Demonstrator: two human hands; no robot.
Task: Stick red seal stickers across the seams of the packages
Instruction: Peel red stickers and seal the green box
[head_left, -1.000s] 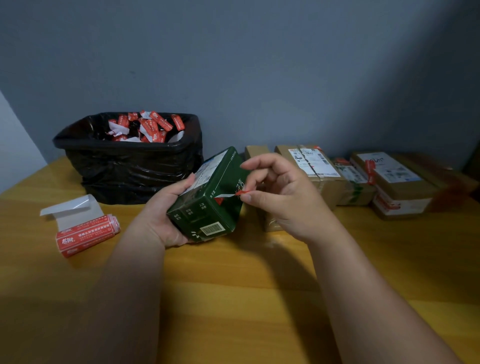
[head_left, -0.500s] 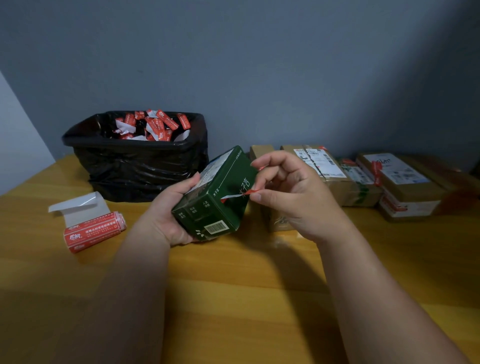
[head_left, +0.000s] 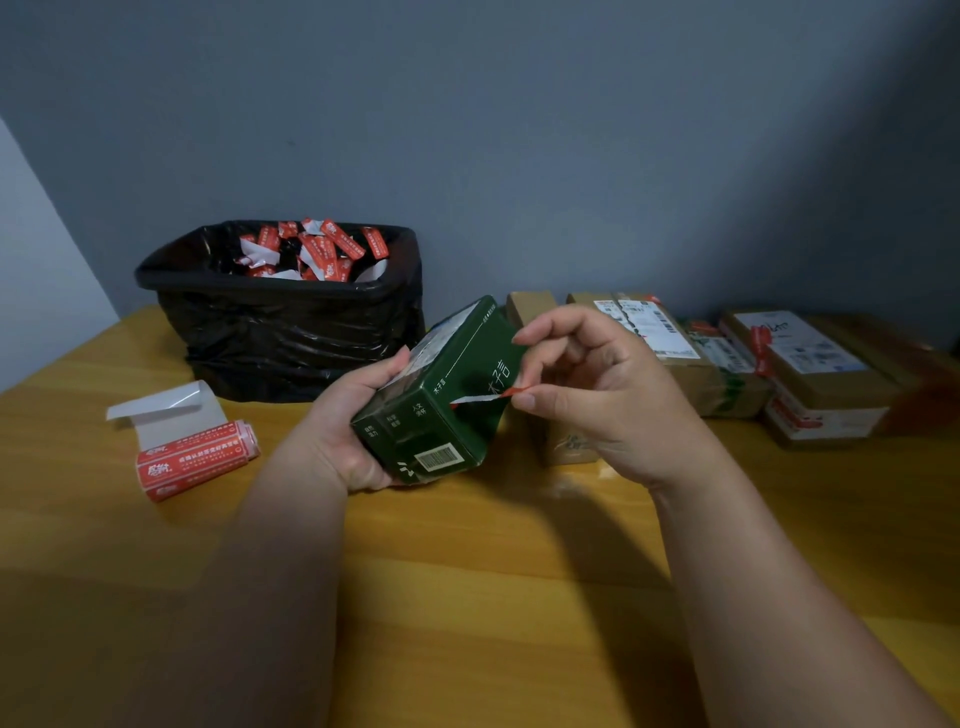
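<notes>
Head view. The left hand (head_left: 345, 441) grips a green box (head_left: 441, 400) from its left side, fingers curled behind it and thumb along the upper left face, so that the box is held tilted just above the wooden surface (head_left: 493, 597); its barcoded end faces the camera. The right hand (head_left: 597, 395) pinches the free end of a red seal sticker (head_left: 480, 397) between thumb and forefinger, the remaining fingers curled above; the strip's other end touches the box near an edge of its right-hand face, and the pale underside of the strip is visible along its span. On the surface to the left lies a roll of red stickers (head_left: 197, 460) with a length of white backing paper (head_left: 166, 415) peeled up from it. Behind the roll, against the grey wall (head_left: 519, 130), stands a bin lined with a black bag (head_left: 291, 332), which contains crumpled red and white sticker scraps (head_left: 311, 249). To the right, along the wall, a row of brown cardboard packages (head_left: 675, 358) rests on the surface; several carry white shipping labels, and one package at the far right (head_left: 810, 374) bears a red strip across its top.
</notes>
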